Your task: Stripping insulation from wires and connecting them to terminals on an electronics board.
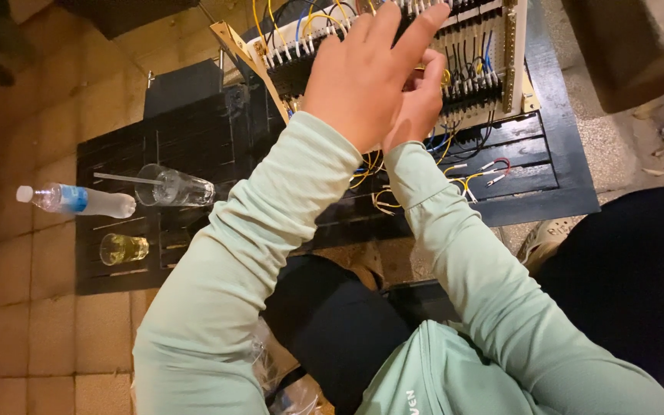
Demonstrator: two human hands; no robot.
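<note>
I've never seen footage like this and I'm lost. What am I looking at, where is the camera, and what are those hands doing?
The camera sits on a person's head and looks down, so the pale green sleeves are the person's own arms. Both hands reach into a wiring panel, a propped-up board with rows of white terminals and many coloured wires. The left hand lies spread over it; the right hand is tucked behind, and whether it grips a wire is hidden. The panel stands on a low black slatted table. On the table's left part lie a tipped clear glass, a plastic water bottle on its side, and a small glass of yellowish liquid.
</note>
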